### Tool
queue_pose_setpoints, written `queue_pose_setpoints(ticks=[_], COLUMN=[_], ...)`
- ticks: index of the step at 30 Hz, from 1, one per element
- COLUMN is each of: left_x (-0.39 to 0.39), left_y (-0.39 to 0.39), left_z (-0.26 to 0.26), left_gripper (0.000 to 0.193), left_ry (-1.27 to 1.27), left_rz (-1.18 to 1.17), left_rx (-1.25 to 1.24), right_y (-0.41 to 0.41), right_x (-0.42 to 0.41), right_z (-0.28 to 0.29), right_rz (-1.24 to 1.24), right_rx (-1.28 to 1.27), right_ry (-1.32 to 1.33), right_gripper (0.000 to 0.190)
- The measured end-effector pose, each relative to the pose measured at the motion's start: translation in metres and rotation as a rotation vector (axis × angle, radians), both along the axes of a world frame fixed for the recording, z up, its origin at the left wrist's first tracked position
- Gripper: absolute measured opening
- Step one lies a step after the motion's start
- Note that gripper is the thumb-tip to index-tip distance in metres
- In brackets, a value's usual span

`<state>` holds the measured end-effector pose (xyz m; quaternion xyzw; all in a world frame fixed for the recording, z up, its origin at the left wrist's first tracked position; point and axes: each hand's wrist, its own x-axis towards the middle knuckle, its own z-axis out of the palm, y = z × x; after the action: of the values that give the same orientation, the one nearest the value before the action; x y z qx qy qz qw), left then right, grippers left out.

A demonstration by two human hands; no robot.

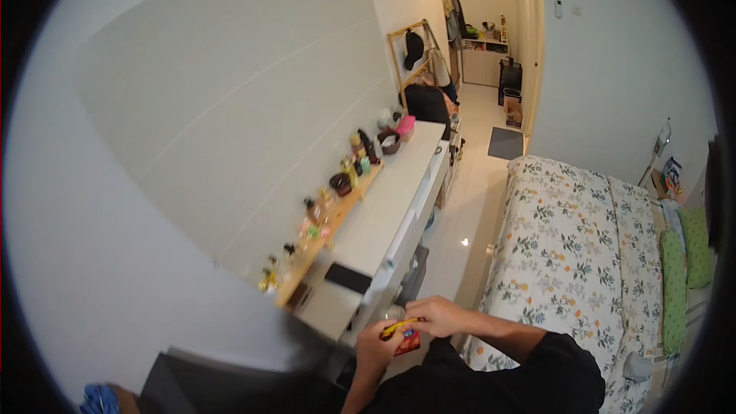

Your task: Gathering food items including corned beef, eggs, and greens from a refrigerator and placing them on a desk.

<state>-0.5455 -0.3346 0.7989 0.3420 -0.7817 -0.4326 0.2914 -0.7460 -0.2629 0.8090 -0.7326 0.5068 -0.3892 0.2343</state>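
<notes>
Close to my body, both hands hold a small red and yellow packet (408, 345) that bears writing. My left hand (375, 348) pinches its left top edge. My right hand (438, 316) grips the right end of the same yellow edge. The packet's lower red part hangs below my fingers, and my left fingers cover some of it. Just beyond the hands is a round, clear container (393, 313), partly hidden by them. Whether the packet's top is torn cannot be made out.
A white desk (397, 195) with a wooden riser (322, 241) full of bottles runs along the wall at left. A black flat object (348, 278) lies on it. To the right stands a bed with a floral cover (563, 264). A tiled floor strip (466, 207) runs between them.
</notes>
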Motion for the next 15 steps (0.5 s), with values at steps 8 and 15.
queue_pose_setpoints(ticks=[8, 15], left_x=[-0.260, -0.453], left_y=[-0.087, -0.147], left_z=[0.017, 0.045], left_gripper=[0.023, 0.016], left_ry=[0.026, 0.143], left_rz=[-0.387, -0.632], left_rx=[0.038, -0.051], right_y=[-0.020, -0.045], right_x=[-0.245, -0.419], right_z=[0.027, 0.062], right_rz=[-0.261, -0.409], right_rx=[0.013, -0.064], right_ry=[-0.009, 0.057], right_gripper=[0.008, 0.006])
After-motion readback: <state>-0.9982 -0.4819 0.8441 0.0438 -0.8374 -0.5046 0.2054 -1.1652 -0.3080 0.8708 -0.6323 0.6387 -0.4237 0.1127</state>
